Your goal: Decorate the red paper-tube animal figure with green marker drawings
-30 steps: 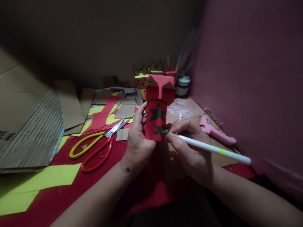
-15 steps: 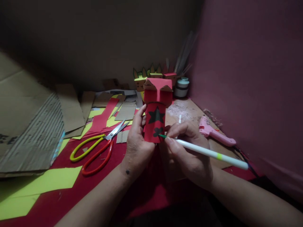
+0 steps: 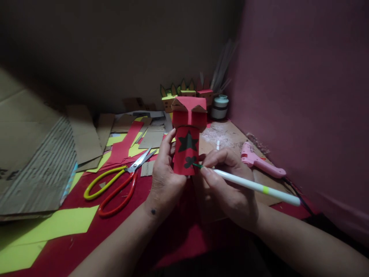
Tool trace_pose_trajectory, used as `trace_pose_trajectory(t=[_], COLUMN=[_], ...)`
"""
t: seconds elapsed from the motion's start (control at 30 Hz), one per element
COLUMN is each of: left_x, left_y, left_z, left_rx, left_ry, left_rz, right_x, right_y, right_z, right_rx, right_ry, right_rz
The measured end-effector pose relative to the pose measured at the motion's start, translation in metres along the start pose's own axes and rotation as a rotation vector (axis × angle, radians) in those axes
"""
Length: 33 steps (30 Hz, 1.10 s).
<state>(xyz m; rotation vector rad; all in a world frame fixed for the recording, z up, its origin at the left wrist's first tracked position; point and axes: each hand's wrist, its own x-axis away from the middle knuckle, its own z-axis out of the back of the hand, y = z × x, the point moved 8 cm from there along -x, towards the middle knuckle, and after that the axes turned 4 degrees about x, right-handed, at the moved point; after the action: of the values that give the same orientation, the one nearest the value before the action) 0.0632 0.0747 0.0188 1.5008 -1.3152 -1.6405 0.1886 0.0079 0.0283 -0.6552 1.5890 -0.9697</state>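
A red paper figure [image 3: 187, 134] with a box-like head and a narrower body stands upright in my left hand [image 3: 165, 175], whose fingers wrap round its left side and base. On its front are a dark star [image 3: 188, 142] and, below, a smaller dark flower-like shape [image 3: 190, 162]. My right hand [image 3: 230, 182] pinches a white marker [image 3: 253, 185] with a yellow-green band. The marker's green tip [image 3: 197, 165] is at the right edge of the lower shape; whether it touches the paper is hard to tell.
Scissors [image 3: 134, 167] with yellow and red handles lie left of my left hand. Cardboard pieces [image 3: 83, 132] and yellow paper [image 3: 63, 223] are further left. A pink glue gun [image 3: 262, 162] lies right, a lidded jar [image 3: 219, 107] and small eared boxes [image 3: 170, 102] behind.
The figure and my left hand have shifted slightly left in view, along with the surroundings. The marker tip now sits a little further right relative to the lower shape.
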Motion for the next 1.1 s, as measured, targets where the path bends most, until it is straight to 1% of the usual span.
trace_pose_trajectory(t=[0.3, 0.43, 0.63, 0.93, 1.1], left_x=[-0.0003, 0.0001, 0.0, 0.0003, 0.0002], left_y=[0.0014, 0.0005, -0.0007, 0.0, 0.0002], left_z=[0.002, 0.0022, 0.0033, 0.0009, 0.0011], left_rx=[-0.015, -0.02, -0.048, -0.02, -0.033], left_ry=[0.008, 0.01, 0.011, -0.016, -0.008], left_rz=[-0.009, -0.014, -0.011, -0.012, -0.003], right_x=[0.0004, 0.0019, 0.0022, 0.0018, 0.0023], right_y=[0.0008, 0.0048, 0.005, 0.0057, 0.0058], right_z=[-0.0028, -0.0051, -0.0077, -0.0074, -0.0076], right_rx=[-0.027, -0.067, -0.089, -0.088, -0.082], right_ry=[-0.023, -0.056, -0.09, -0.103, -0.097], right_rz=[-0.012, -0.054, -0.069, -0.073, -0.087])
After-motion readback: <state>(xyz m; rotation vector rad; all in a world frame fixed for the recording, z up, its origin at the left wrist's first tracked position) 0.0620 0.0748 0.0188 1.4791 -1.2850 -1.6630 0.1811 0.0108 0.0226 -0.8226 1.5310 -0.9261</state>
